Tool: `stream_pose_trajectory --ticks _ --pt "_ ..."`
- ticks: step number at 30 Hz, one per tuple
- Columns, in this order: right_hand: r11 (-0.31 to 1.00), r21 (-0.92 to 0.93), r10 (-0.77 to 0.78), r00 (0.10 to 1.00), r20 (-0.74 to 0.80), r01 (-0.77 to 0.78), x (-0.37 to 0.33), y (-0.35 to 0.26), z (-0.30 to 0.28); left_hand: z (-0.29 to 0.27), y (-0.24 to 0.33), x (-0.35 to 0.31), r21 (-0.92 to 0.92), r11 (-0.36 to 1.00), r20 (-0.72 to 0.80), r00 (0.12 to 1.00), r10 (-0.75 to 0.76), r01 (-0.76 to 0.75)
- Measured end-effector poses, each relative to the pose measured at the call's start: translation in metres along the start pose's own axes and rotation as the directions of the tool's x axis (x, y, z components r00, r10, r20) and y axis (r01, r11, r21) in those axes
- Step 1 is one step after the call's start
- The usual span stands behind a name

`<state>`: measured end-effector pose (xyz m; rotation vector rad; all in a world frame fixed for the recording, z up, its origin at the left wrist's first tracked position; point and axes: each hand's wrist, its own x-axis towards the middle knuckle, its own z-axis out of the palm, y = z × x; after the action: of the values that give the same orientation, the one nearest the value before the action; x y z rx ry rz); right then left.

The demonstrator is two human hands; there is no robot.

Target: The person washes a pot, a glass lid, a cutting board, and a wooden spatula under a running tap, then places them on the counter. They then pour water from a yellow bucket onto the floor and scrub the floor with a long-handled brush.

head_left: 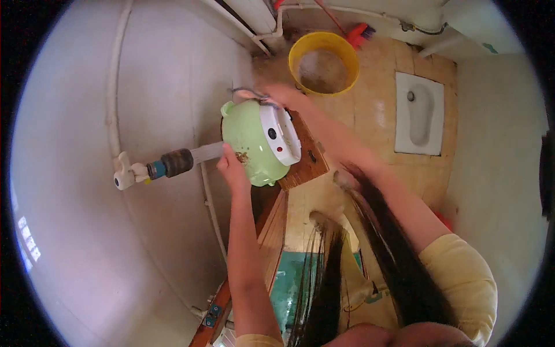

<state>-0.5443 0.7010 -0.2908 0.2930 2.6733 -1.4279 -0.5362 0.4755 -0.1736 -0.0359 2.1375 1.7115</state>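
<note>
A small light-green electric cooker (245,130) is tilted above a wooden stool, its white control panel (280,136) facing right. Brown bits stick to its green side. My left hand (233,169) grips the near left side, thumb up and the other fingers mostly hidden. At the far side, my right hand (283,95) is closed on the cooker, slightly blurred, with a grey cord (245,91) beside its fingers. From a wall tap (128,172) with a dark nozzle (177,162), a pale see-through band (207,153) reaches the cooker; whether water or clear tube, I cannot tell.
Below the cooker stands the brown wooden stool (306,168). A yellow bucket (324,37) is on the tiled floor beyond, near a red brush (361,34). A white squat toilet (419,113) lies at right. Pipes (118,75) run along the left wall.
</note>
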Motion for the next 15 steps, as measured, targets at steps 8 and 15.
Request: stream_pose_trajectory --ticks 8,15 --pt "0.306 0.945 0.416 0.877 -0.239 0.112 -0.067 -0.018 0.021 -0.003 0.001 0.003 -0.291 0.922 -0.056 0.957 -0.283 0.255" --pt "0.936 -0.225 -0.353 0.734 -0.58 0.272 -0.051 -0.14 0.009 -0.005 -0.011 0.019 -0.323 0.904 -0.012 0.954 -0.3 0.281"
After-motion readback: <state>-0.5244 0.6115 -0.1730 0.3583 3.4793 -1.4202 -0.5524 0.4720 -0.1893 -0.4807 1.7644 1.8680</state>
